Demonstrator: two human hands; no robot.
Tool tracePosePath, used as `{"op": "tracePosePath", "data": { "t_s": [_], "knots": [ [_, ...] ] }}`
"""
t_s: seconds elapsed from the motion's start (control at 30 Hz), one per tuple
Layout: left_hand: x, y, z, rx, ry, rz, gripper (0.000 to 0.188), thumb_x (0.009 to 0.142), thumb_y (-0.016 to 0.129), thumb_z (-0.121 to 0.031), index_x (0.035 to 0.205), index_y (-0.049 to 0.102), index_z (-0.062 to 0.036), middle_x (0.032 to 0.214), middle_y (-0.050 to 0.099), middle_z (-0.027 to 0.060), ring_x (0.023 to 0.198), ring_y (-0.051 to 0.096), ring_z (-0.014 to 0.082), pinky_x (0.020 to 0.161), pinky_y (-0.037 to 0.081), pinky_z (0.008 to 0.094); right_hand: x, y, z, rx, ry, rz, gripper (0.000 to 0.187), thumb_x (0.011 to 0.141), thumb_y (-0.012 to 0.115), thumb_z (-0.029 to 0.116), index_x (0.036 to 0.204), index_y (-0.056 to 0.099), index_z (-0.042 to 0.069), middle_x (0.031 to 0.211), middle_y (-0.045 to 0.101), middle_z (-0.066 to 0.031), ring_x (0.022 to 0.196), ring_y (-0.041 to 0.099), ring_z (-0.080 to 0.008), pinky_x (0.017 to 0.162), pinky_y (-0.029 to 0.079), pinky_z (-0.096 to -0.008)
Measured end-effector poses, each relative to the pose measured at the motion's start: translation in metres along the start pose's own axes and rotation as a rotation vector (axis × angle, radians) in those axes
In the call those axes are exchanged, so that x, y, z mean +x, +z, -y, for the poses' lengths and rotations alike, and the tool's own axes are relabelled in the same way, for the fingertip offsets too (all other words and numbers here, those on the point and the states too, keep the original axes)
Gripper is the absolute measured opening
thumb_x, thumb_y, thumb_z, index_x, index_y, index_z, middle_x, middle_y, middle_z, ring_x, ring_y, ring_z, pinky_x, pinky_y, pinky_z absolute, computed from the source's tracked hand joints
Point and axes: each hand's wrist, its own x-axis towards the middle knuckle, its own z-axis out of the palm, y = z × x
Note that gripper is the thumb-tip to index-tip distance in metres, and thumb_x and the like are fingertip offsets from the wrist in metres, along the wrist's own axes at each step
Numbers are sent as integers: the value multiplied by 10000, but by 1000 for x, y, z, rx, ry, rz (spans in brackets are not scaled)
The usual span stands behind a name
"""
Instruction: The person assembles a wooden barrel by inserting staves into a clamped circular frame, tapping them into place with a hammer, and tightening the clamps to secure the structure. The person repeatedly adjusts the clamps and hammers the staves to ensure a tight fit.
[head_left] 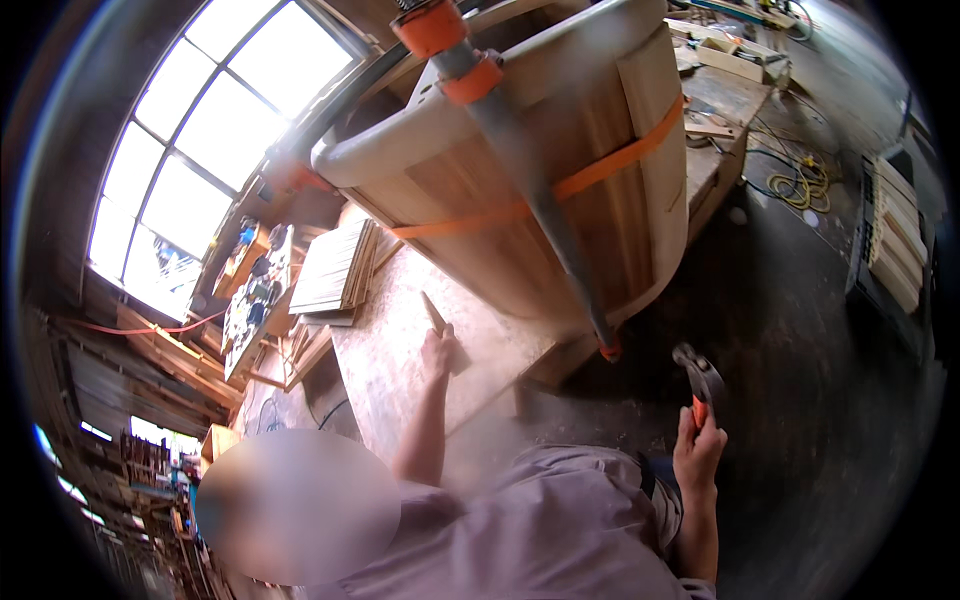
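My right hand (698, 448) is wrapped round the orange grip of a claw hammer (706, 378), its dark metal head pointing up and away from me, over the dark floor. Above the worktable (375, 345), my left hand (437, 350) holds a thin, pointed wooden piece (431, 308). Ahead of both hands stands a large, round-cornered wooden case (590, 235), with an orange strap (600, 175) round its side. A long grey bar clamp (535, 185) with orange fittings crosses in front of it. The hammer touches neither the case nor the clamp.
A stack of thin boards (335, 268) lies on the table's far left part. Behind it is a cluttered bench (255, 305) below a large window (205, 130). At right are coiled yellow cable (805, 188) and a dark crate with pale wood strips (895, 235).
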Motion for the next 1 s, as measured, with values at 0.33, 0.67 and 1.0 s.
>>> {"op": "tracePosePath", "data": {
  "t_s": [0.33, 0.67, 1.0],
  "knots": [
    [-99, -114, -327, 87, 1269, -764, 882, 640, 888, -259, 1352, 443, 11, 1197, 515, 182, 1104, 515, 345, 939, 420, 450, 73, -43, -55, 109, 151, 287, 241, 986, 568, 151, 1011, 569, -89, 661, 524, -154, 558, 541, -209, 527, 423, -335],
    [-115, -113, -380, 1, 1330, -446, 704, 623, 915, -239, 1208, 602, -1, 1165, 641, 121, 1056, 628, 235, 910, 491, 387, 112, -61, -112, 735, 832, 588, 214, 959, 493, 44, 1171, 478, 17, 684, 504, -41, 447, 460, -100, 391, 378, -243],
    [-127, -113, -377, 272, 1044, -471, 598, 542, 938, -363, 971, 668, -47, 979, 660, 125, 915, 621, 365, 798, 483, 441, 347, -182, 17, 150, -142, 390, 496, 1008, 553, 392, 1413, 469, 117, 695, 471, 46, 523, 389, -38, 445, 306, -197]
  ]
}}
